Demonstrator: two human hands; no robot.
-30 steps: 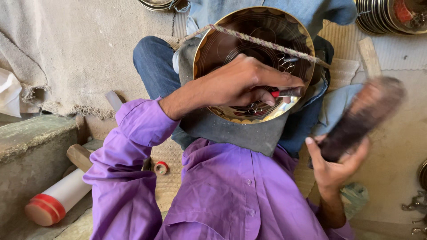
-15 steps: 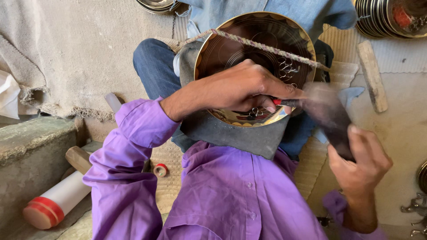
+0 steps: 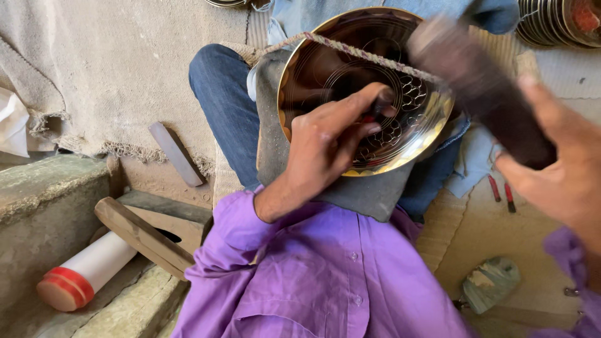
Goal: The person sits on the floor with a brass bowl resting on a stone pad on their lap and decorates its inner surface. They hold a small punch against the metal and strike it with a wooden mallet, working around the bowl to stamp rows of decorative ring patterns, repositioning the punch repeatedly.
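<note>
A shiny brass plate point(image 3: 325, 69) with engraved circles rests on my lap over a grey cloth point(image 3: 369, 194), tied across by a twisted cord point(image 3: 350, 49). My left hand point(image 3: 325, 138) presses a small punch tool with a red band point(image 3: 375, 109) against the plate's surface. My right hand point(image 3: 563, 169) grips a dark wooden mallet point(image 3: 482, 87), blurred by motion, raised above the plate's right edge. I wear a purple shirt and blue jeans.
A white cylinder with a red cap point(image 3: 81, 278) lies at the lower left beside a wooden piece point(image 3: 144, 235) and a stone block point(image 3: 44, 206). Red-handled tools point(image 3: 501, 191) lie on the mat at right. Stacked metal plates point(image 3: 557, 22) sit top right.
My right hand has swung the mallet up from the lower right and over the plate's right rim. My left hand stays on the punch, and the view has moved closer.
</note>
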